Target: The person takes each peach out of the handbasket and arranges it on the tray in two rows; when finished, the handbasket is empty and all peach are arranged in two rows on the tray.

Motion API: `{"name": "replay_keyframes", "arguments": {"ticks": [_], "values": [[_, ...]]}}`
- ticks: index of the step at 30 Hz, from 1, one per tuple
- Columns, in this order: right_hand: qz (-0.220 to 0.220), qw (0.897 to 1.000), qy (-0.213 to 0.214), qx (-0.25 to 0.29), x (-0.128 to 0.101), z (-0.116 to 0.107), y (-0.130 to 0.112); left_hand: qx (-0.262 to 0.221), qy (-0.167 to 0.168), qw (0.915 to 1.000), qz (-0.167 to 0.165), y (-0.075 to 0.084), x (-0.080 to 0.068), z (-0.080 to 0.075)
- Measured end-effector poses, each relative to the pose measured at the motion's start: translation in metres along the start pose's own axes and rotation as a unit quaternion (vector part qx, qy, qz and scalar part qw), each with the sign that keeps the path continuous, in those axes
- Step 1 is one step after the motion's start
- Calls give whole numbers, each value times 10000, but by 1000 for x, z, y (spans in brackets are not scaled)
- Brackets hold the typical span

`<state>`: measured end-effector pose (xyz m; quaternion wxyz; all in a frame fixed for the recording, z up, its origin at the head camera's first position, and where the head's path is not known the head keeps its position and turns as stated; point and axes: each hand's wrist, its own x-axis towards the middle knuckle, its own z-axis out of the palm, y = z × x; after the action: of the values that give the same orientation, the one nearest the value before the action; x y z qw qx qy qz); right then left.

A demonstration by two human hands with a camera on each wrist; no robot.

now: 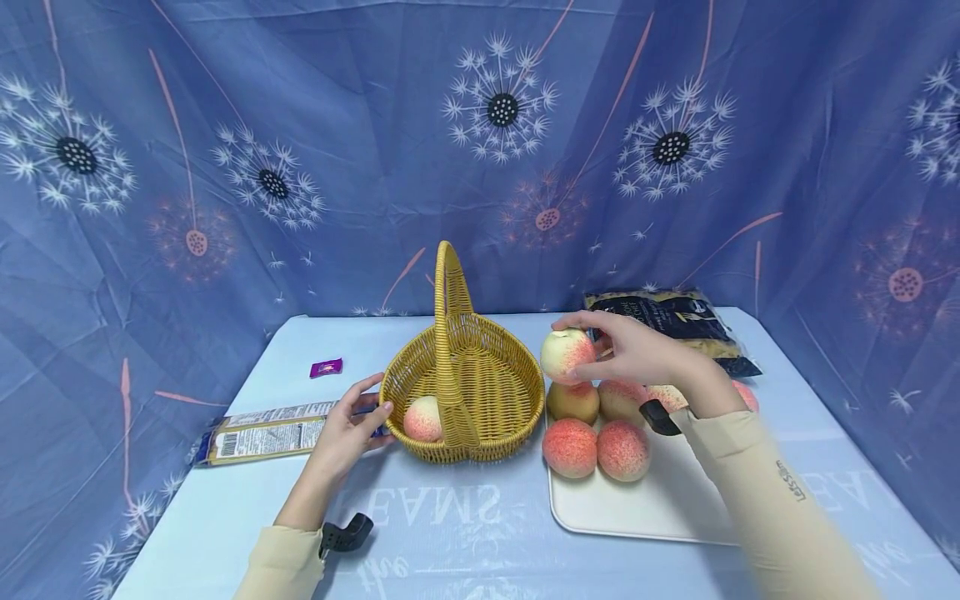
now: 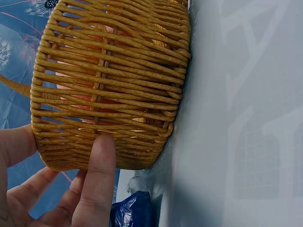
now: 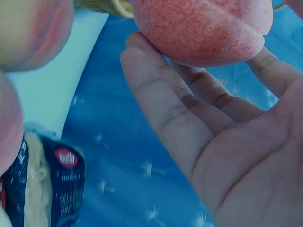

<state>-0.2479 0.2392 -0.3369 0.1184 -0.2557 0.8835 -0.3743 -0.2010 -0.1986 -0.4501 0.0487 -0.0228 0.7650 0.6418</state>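
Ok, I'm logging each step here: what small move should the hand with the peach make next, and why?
Probably carry the pink-and-cream peach leftward over the yellow woven basket. The right hand holds it lifted beside the rim, one peach already lies inside, and the left hand steadies the basket.

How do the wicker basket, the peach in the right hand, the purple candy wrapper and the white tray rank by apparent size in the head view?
1. White tray, partly covered, so roughly level with
2. wicker basket
3. Peach in the right hand
4. Purple candy wrapper
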Motion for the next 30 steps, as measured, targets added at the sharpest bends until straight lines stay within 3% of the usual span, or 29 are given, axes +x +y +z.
{"name": "replay_keyframes", "arguments": {"ticks": [10, 16, 22, 30], "values": [[1, 9983, 589, 41, -49, -11, 12, -5, -23, 10000, -2, -1, 0, -1], [254, 9969, 747, 23, -72, -12, 22, -38, -34, 10000, -12, -1, 1, -1], [69, 9956, 932, -1, -91, -8, 38, -40, -28, 10000, 1, 0, 1, -2], [517, 9938, 983, 0, -113, 2, 60, 7, -28, 10000, 29, -2, 2, -2]]}}
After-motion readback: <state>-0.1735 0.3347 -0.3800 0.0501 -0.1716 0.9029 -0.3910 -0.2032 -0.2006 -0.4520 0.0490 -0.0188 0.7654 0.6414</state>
